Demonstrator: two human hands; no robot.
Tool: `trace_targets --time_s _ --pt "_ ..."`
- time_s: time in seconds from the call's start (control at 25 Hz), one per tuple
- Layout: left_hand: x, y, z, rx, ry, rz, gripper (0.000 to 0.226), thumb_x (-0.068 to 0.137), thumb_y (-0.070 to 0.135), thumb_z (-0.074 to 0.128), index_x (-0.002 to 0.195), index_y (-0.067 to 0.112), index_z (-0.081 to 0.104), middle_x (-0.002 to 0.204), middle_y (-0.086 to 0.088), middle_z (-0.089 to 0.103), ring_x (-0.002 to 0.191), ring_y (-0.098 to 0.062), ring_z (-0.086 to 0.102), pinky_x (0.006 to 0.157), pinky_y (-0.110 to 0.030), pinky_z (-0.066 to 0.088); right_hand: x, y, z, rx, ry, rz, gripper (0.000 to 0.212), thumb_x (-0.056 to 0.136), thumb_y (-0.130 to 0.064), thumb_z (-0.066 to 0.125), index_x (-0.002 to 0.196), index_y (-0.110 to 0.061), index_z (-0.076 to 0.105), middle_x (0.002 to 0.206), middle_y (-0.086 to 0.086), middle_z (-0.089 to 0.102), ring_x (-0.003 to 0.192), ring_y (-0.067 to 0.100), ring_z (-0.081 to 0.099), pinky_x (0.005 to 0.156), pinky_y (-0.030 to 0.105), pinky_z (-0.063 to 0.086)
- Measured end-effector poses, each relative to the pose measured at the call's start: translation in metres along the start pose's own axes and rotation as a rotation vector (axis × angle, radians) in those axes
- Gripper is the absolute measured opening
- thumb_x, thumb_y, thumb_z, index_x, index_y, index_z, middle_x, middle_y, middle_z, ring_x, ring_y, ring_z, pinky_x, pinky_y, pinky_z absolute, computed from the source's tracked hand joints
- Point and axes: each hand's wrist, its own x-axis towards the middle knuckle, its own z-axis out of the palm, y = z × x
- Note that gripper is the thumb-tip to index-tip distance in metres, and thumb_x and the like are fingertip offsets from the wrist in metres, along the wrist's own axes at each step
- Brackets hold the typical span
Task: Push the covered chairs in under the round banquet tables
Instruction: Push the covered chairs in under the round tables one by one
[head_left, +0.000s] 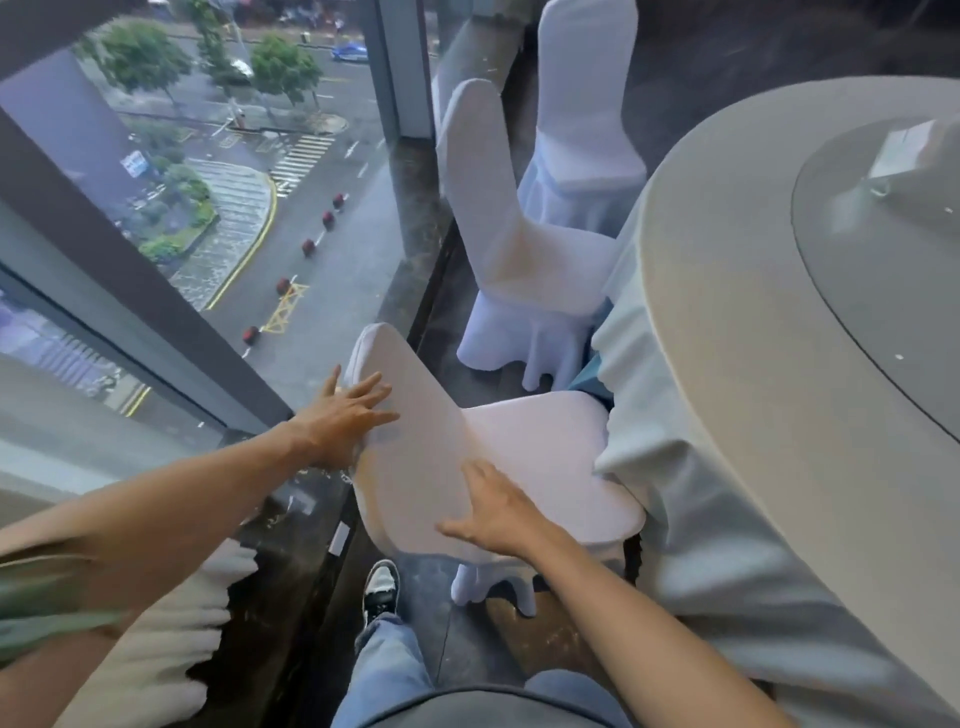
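Observation:
A chair in a white cover (431, 457) stands right below me, its seat facing the round banquet table (727, 395) and reaching the hanging pale cloth. My left hand (345, 421) lies flat with spread fingers against the far edge of the chair's backrest. My right hand (498, 512) rests open on the near edge of the same backrest, fingers apart. Neither hand is closed around the fabric. Two more covered chairs (514, 249) (582, 119) stand further along the table's rim.
A floor-to-ceiling window (208, 208) with a dark stone ledge (410, 218) runs along the left, leaving a narrow aisle. A glass turntable (883, 270) sits on the table. Another white chair cover (161, 639) shows at lower left. My foot (381, 590) stands behind the chair.

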Motion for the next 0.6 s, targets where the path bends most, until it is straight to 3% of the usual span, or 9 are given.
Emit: trace_targets --time_s 0.12,0.2,0.32,0.44,0.6 --pt "0.026 -0.051 0.007 0.007 0.221 0.142 0.067 0.079 0.044 0.073 0.141 0.032 0.052 0.157 -0.006 0.035 0.149 -0.028 0.021 0.115 -0.066 -0.008 0.027 -0.045 0.028 0.094 -0.071 0.052 0.096 0.068 -0.072 0.067 0.141 -0.02 0.032 0.143 0.005 0.043 0.125 0.028 0.046 0.104 0.045 0.042" --pt "0.042 -0.079 0.003 -0.081 0.241 0.161 0.064 0.076 0.038 0.078 0.136 0.029 0.058 0.152 -0.01 0.043 0.146 -0.032 0.029 0.116 -0.066 0.0 0.044 -0.078 0.051 0.133 -0.068 0.117 0.101 0.067 -0.076 0.063 0.145 -0.022 0.026 0.146 0.003 0.04 0.128 0.027 0.046 0.104 0.045 0.042" --pt "0.069 -0.098 0.005 -0.161 0.208 0.34 0.061 0.066 0.033 0.088 0.123 0.029 0.067 0.144 -0.011 0.053 0.14 -0.043 0.035 0.107 -0.075 0.022 0.07 -0.113 0.068 0.121 0.112 0.244 0.074 0.075 -0.055 0.066 0.131 -0.021 0.034 0.128 0.003 0.05 0.111 0.029 0.055 0.09 0.042 0.049" --pt "0.092 -0.106 0.015 -0.277 0.206 0.562 0.055 0.057 0.015 0.093 0.106 0.02 0.071 0.128 -0.016 0.063 0.132 -0.056 0.039 0.098 -0.073 0.038 0.083 -0.132 0.071 0.161 0.227 0.366 0.059 0.078 -0.034 0.067 0.127 -0.021 0.037 0.118 0.003 0.055 0.103 0.03 0.06 0.085 0.041 0.053" --pt "0.132 -0.107 0.004 -0.335 0.234 0.664 0.045 0.058 0.015 0.09 0.1 0.02 0.075 0.107 -0.005 0.068 0.121 -0.046 0.054 0.113 -0.063 0.027 0.1 -0.133 0.057 0.234 0.399 0.495 0.044 0.08 -0.023 0.065 0.12 -0.021 0.047 0.11 0.004 0.063 0.095 0.031 0.065 0.076 0.036 0.053"
